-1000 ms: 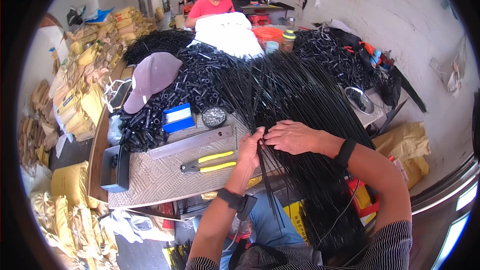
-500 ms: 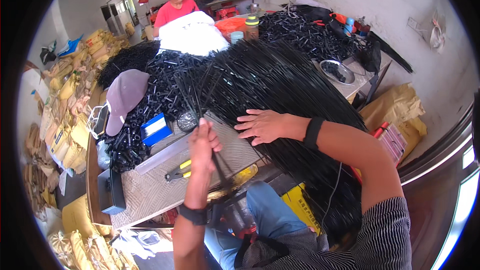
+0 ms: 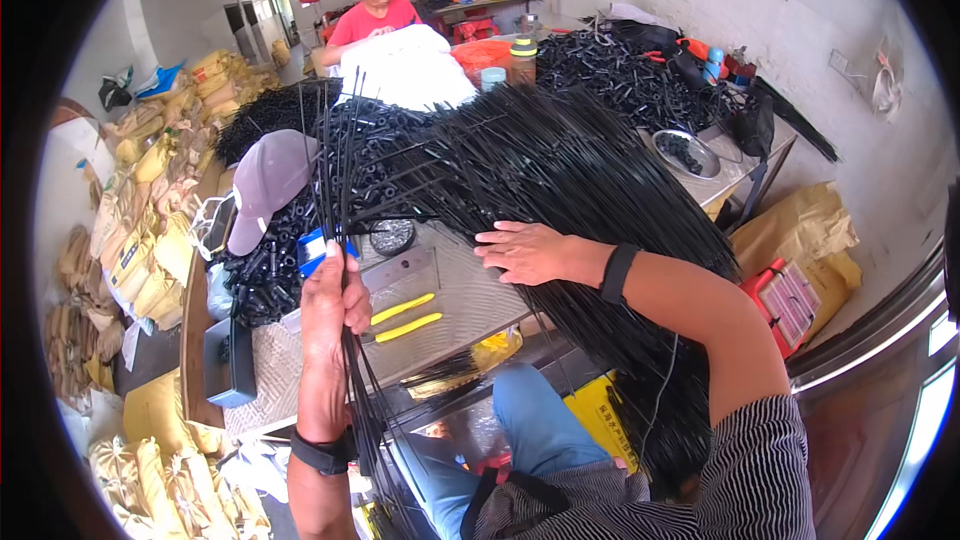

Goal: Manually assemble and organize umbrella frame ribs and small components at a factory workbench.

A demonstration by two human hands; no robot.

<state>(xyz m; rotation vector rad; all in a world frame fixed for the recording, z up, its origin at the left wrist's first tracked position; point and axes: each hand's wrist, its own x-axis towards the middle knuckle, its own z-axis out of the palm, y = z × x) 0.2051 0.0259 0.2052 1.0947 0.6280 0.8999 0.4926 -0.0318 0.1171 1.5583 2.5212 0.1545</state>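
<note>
My left hand is closed round a small bundle of thin black rods, held nearly upright over the table's left half. Their upper ends rise past the cap, and their lower ends hang beside my left leg. My right hand lies flat with fingers spread on the near left edge of a large heap of long black rods. Between my hands, yellow-handled pliers lie on the table, their heads hidden behind my left hand. A blue box is partly covered by my left hand and the rods.
Short black tubes are heaped at the left, beside a purple-grey cap. A round clear dish sits near a flat metal bar. A metal bowl stands right. Across the table a person in red sits behind white material.
My left hand has moved left, bringing the bundle of rods away from the heap and more upright. My right hand stays on the heap. The pliers' yellow handles show more fully.
</note>
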